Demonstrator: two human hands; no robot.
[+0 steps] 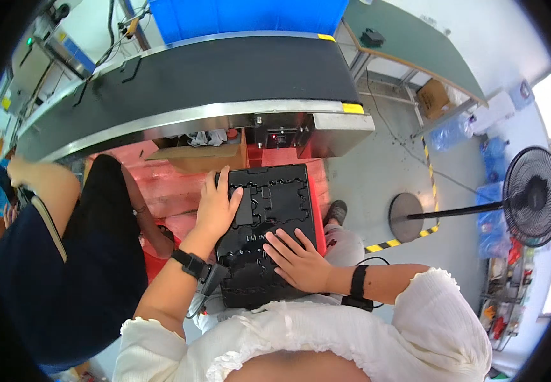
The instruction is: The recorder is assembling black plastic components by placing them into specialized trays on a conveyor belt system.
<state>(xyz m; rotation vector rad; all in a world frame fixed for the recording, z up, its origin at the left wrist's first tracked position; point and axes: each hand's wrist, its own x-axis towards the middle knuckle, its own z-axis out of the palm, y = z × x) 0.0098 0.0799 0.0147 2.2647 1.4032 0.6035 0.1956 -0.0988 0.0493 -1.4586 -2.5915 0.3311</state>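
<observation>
A black moulded plastic tray (pixel 262 245) with shaped recesses lies in front of me, over something red whose edge shows at its right side. My left hand (pixel 215 207) rests on the tray's upper left part, fingers stretched and thumb apart. Beside that thumb a flat, dark rectangular piece (pixel 244 207) sits on the tray; I cannot tell whether the thumb presses on it. Lower right, my right hand (pixel 299 261) lies flat across the tray with its fingers spread. Both wrists wear black bands.
Beyond the tray runs a dark conveyor belt (pixel 224 73) with thin black pieces (pixel 132 70) at its left. Under it stands a cardboard box (pixel 205 159). A blue bin (pixel 250 16) is behind. At left sits another person (pixel 71 274). A black fan (pixel 533 196) stands right.
</observation>
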